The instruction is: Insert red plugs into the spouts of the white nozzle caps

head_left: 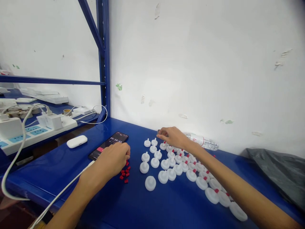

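Note:
My left hand (pixel 116 157) is closed, its fingertips turned down beside a small pile of red caps (pixel 126 174). Whatever those fingers hold, if anything, is hidden. Farther back, my right hand (pixel 172 136) reaches over the white round pieces with thin stems, its thumb and fingers pinched together; I cannot make out what is between them. Bare-stemmed white pieces (pixel 150 183) stand in loose rows between my hands. Under and along my right forearm, many white pieces carry red caps on their stems, such as one capped piece (pixel 191 175).
A phone (pixel 119 137) showing a running timer lies by my left hand, near a white case (pixel 77 141). A clear plastic bottle (pixel 207 143) lies along the wall. At right is a dark plastic bag (pixel 274 171). A power strip (pixel 35 132) with cables stands left.

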### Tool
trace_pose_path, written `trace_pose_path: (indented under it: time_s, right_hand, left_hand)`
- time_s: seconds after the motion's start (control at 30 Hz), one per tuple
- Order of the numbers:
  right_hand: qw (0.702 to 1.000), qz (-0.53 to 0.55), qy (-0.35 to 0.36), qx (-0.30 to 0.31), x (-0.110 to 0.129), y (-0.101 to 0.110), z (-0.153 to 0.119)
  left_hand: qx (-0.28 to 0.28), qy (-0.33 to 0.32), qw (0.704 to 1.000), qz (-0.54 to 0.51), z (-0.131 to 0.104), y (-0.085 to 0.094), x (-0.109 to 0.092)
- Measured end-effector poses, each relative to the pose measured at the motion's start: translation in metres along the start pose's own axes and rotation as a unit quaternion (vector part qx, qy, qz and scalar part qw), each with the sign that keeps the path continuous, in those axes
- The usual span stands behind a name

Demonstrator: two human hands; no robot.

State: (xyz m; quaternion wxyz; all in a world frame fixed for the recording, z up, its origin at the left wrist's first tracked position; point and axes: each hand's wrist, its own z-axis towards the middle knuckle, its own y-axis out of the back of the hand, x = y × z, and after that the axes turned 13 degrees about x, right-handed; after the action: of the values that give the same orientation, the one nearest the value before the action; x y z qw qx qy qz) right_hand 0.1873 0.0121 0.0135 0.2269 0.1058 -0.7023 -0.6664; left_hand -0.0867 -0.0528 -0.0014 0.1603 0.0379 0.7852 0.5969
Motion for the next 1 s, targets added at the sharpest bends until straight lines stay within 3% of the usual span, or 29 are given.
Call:
trace_pose_path:
  time_s: [0.23, 0.43, 0.6, 0.77, 1.0]
  right_hand:
    - [1.000, 0.002, -0.005, 0.019, -0.012, 0.000, -0.016]
    - [0.996, 0.083, 0.004, -0.017, 0.005, 0.009, -0.024]
    - [0.994, 0.092, 0.052, -0.031, 0.042, 0.016, -0.042]
    - [0.987, 0.042, 0.143, -0.058, 0.077, 0.010, -0.055]
    - [0.961, -0.046, 0.224, -0.159, 0.084, 0.013, -0.060]
  left_hand:
    - [0.002, -0.017, 1.000, 0.001, 0.000, 0.000, 0.000]
    - [-0.047, -0.005, 0.999, -0.020, -0.008, 0.010, -0.006]
    - [-0.128, -0.089, 0.983, -0.096, -0.015, 0.016, -0.020]
    - [-0.173, -0.151, 0.964, -0.132, -0.019, 0.009, -0.032]
    - [-0.170, -0.232, 0.947, -0.141, -0.022, 0.007, -0.037]
